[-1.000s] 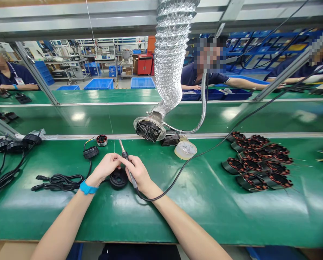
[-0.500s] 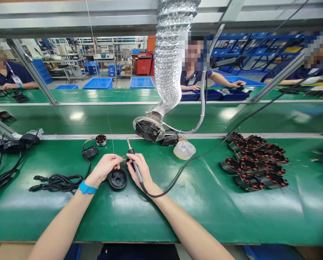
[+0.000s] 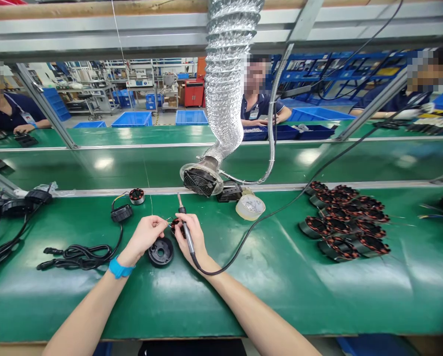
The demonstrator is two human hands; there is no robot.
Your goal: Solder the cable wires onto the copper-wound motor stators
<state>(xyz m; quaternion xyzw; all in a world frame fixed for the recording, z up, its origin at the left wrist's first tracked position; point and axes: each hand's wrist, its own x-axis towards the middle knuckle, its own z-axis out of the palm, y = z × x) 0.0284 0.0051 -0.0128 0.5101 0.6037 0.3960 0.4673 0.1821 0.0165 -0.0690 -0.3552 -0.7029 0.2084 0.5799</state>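
My left hand (image 3: 146, 236), with a blue wristband, is closed in a pinch on thin wire leads beside a small copper-wound stator (image 3: 174, 228). My right hand (image 3: 192, 236) wraps round a soldering iron (image 3: 187, 237), its tip pointing up and away from me. The fingers of that hand also touch the stator and partly hide it. Just below and between the hands lies a round black housing (image 3: 161, 253) with a central hole. A thin strand (image 3: 147, 174) hangs from above down to near my left hand.
An extractor fan (image 3: 201, 182) on a foil duct hangs ahead. A tape roll (image 3: 250, 206) sits below it. Several stators (image 3: 338, 225) stand at right. A cabled black cap (image 3: 121, 213), another stator (image 3: 136, 196) and coiled cable (image 3: 83, 253) lie left. Co-workers sit across the bench.
The view has shifted slightly. More of the stator shows between my hands. The co-worker opposite has drawn an outstretched arm back in. Both my hands keep their hold.
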